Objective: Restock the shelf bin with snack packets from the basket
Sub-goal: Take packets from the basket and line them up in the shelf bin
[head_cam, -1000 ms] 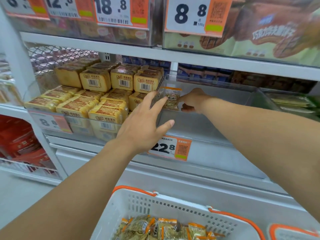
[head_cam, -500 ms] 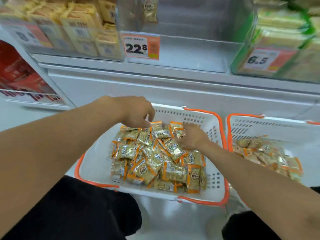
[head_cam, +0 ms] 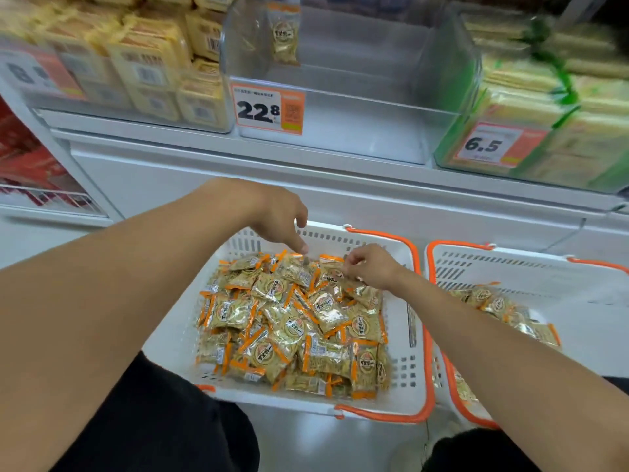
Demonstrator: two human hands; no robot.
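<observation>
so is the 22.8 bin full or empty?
Nearly empty: the bin shows one packet standing at its back left; the rest is bare floor.

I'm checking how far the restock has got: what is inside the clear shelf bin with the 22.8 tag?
One snack packet stands at the back left of the clear shelf bin. The rest of its floor looks bare. The price tag hides its front-left corner.

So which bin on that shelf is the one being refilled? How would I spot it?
Look at the shelf above the two white baskets. The bin sits in the middle, between the yellow packs on its left and the green-wrapped packs on its right. It is the clear one that is nearly bare, with a 22.8 price tag and a single packet standing at its back left.
</observation>
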